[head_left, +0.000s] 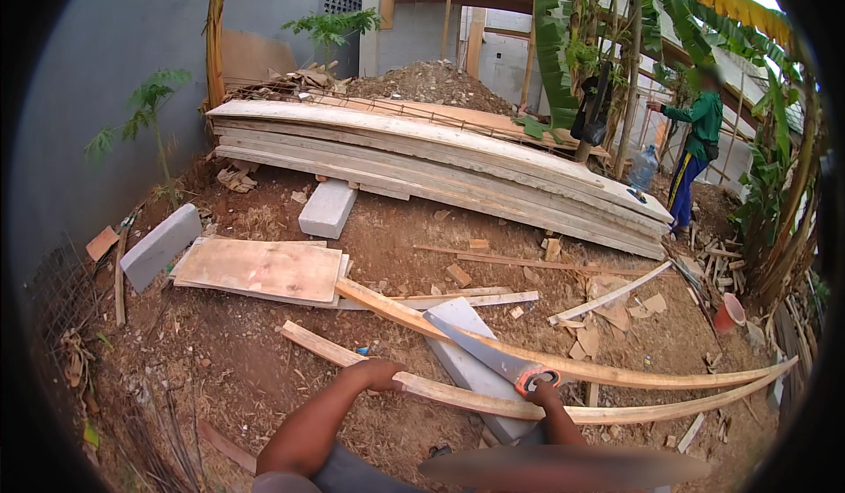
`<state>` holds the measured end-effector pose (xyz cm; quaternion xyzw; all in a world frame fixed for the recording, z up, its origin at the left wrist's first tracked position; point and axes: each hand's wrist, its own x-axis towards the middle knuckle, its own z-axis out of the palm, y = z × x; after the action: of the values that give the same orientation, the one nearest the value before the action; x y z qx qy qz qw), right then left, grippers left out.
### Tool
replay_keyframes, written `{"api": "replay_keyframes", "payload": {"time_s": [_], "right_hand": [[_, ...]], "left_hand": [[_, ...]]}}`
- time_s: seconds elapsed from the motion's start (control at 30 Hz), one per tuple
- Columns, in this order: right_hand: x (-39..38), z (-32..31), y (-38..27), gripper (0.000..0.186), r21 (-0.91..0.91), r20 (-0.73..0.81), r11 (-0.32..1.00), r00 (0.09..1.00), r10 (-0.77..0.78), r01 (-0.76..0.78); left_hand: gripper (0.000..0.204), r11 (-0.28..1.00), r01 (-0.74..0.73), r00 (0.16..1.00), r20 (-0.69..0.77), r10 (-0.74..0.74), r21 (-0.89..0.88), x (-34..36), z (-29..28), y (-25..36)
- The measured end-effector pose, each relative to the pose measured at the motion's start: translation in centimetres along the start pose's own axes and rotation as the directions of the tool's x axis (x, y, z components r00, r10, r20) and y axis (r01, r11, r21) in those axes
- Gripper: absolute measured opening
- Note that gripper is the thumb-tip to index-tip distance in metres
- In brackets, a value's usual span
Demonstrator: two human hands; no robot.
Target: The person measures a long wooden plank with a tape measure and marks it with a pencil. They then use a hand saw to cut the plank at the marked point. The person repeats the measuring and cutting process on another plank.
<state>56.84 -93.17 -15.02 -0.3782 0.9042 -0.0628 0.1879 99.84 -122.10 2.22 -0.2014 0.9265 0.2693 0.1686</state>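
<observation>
Left hand pressed flat on near wooden slat, pinning it across grey block; right hand closed round handle of handsaw, blade lying on far slat. No cut visible yet; sawing seemingly barely begun, both slats whole

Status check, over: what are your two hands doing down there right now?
Left hand pressing down on the near wooden plank. Right hand gripping the hand saw, blade lying across both planks. Grey block underneath. Nothing blocking the saw.
</observation>
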Motion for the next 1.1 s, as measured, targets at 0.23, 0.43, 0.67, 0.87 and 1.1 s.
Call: {"api": "replay_keyframes", "payload": {"time_s": [0.23,0.43,0.67,0.87,1.1], "right_hand": [[-0.1,2.6,-1.0,0.072,0.029,-0.047,0.979,0.978,0.205,-0.203],[1.2,1.9,0.4,0.053,0.086,-0.109,0.962,0.958,0.266,-0.258],[3.5,2.1,1.7,0.026,-0.31,-0.155,0.947,0.987,0.035,-0.082],[3.7,4.2,2.3,0.031,-0.072,-0.184,0.976,0.964,0.19,-0.206],[3.0,3.2,2.0,0.045,-0.19,-0.065,0.974,0.992,0.11,-0.121]], "left_hand": [[0.071,1.0,0.013,0.998,0.065,-0.014,0.008,-0.7,-0.1,0.4],[0.073,1.0,0.013,0.994,0.108,-0.011,-0.018,-0.8,0.3,-0.1],[0.072,0.998,0.027,0.996,0.083,-0.022,-0.061,-0.7,0.3,-1.0],[0.073,0.996,0.009,0.983,0.183,0.008,-0.092,-0.7,1.2,-1.5],[0.072,0.996,-0.051,0.977,0.201,0.065,-0.078,-1.4,0.9,0.3]]}}
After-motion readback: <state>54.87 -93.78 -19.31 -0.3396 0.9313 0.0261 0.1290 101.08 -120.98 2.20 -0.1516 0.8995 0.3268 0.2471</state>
